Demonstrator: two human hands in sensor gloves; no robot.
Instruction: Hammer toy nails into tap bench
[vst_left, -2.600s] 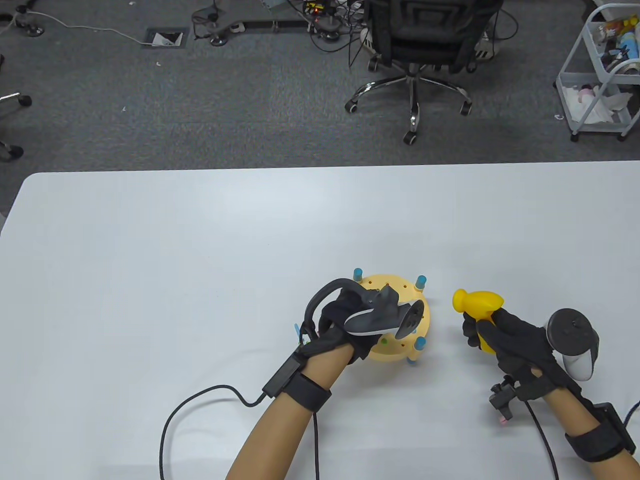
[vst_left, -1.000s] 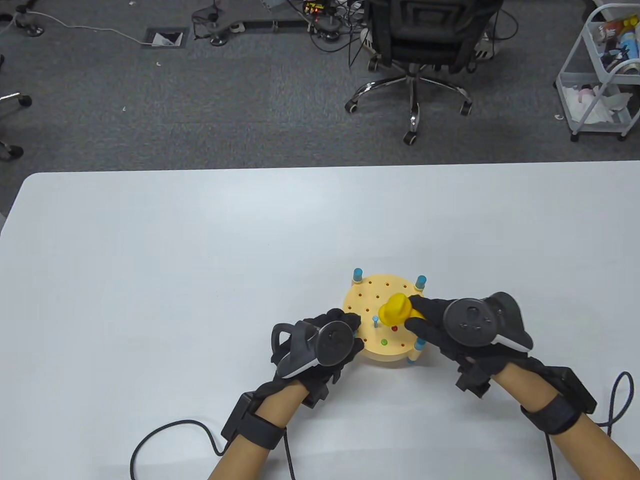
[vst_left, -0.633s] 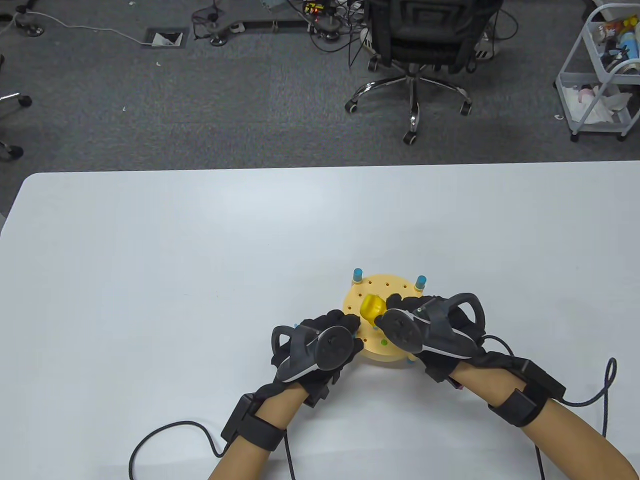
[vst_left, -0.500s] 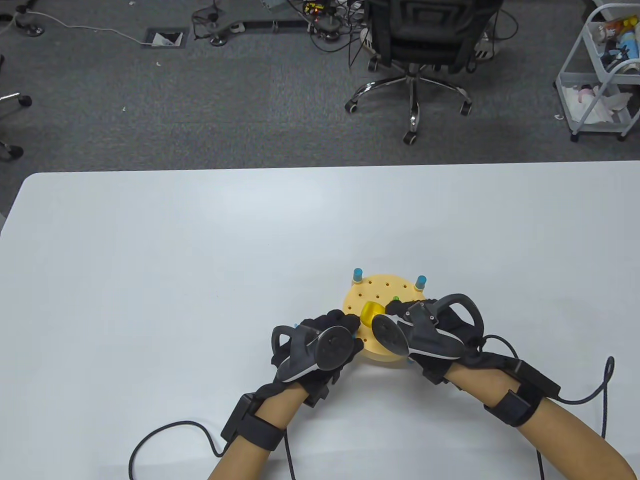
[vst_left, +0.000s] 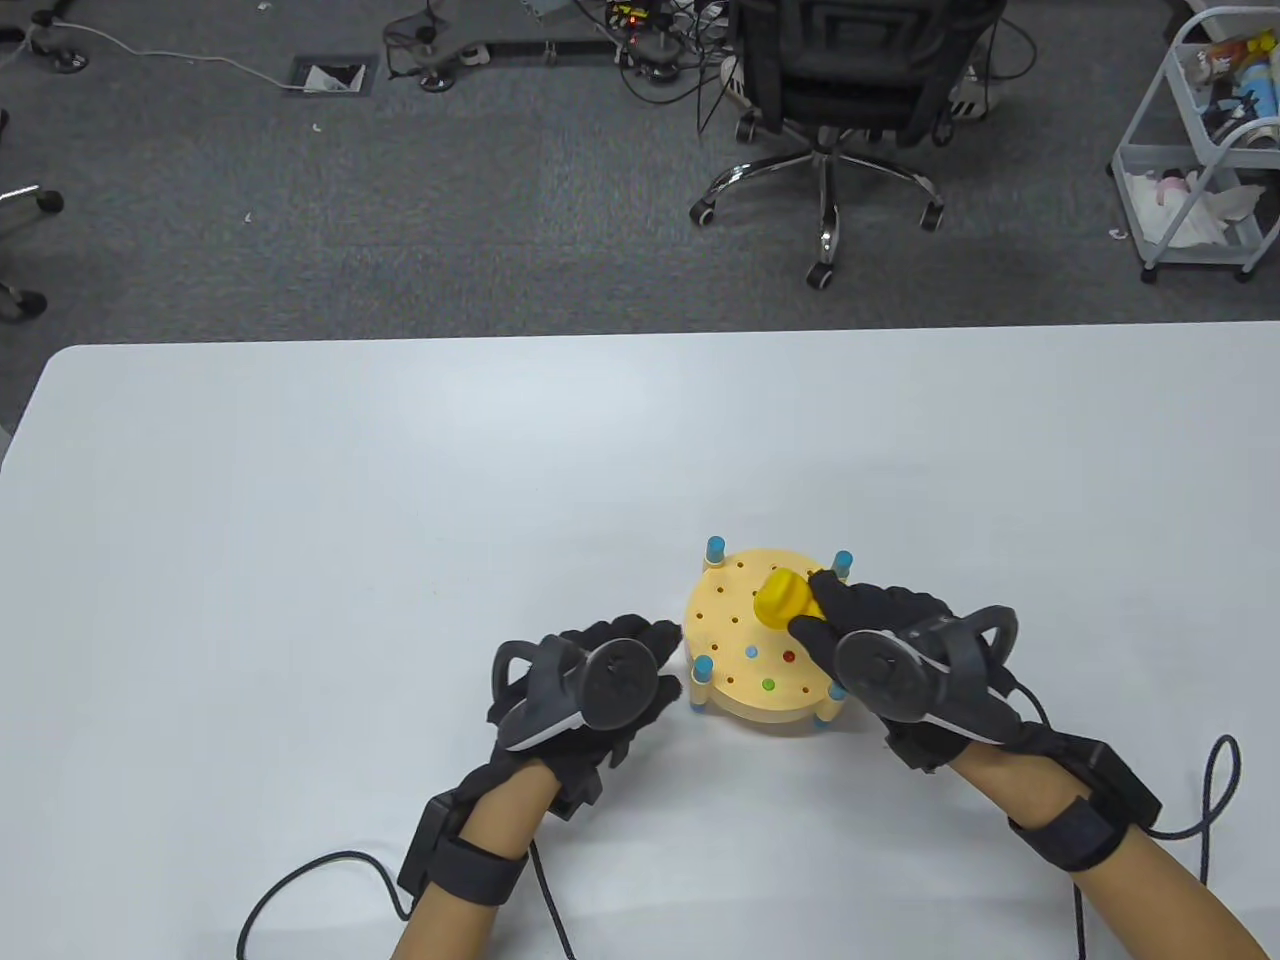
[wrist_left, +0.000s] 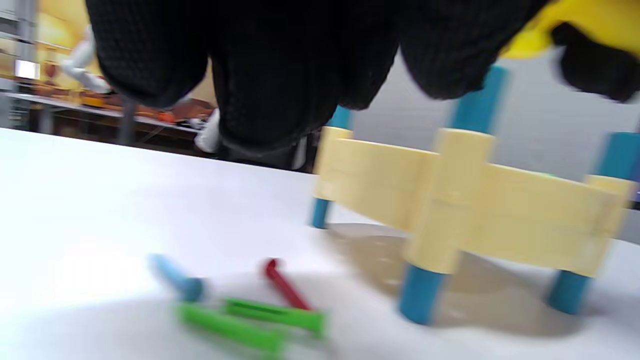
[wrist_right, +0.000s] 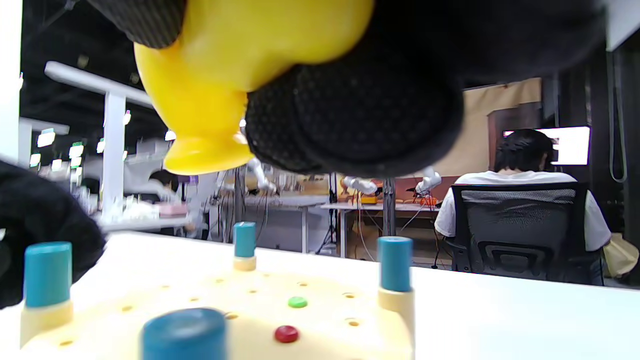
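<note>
The round cream tap bench (vst_left: 730, 690) on blue legs stands on the table. A blue nail (vst_left: 751, 651), a red nail (vst_left: 789, 657) and a green nail (vst_left: 768, 685) sit flush in its top. My right hand (vst_left: 850, 630) grips the yellow toy hammer (vst_left: 785, 597), with its head raised above the bench's far half; the hammer also fills the top of the right wrist view (wrist_right: 225, 90). My left hand (vst_left: 640, 650) lies palm down on the table just left of the bench, empty and apart from it.
Loose nails lie on the table under my left hand: a blue nail (wrist_left: 177, 277), a red nail (wrist_left: 285, 285) and two green nails (wrist_left: 270, 315). Cables trail from both wrists (vst_left: 330, 880). An office chair (vst_left: 830, 90) and a cart (vst_left: 1200, 150) stand beyond the table's far edge.
The hammer came down on the upright blue nail, which now sits flush. My right hand has lifted the hammer back toward the far side. My left hand has drawn off the bench leftward.
</note>
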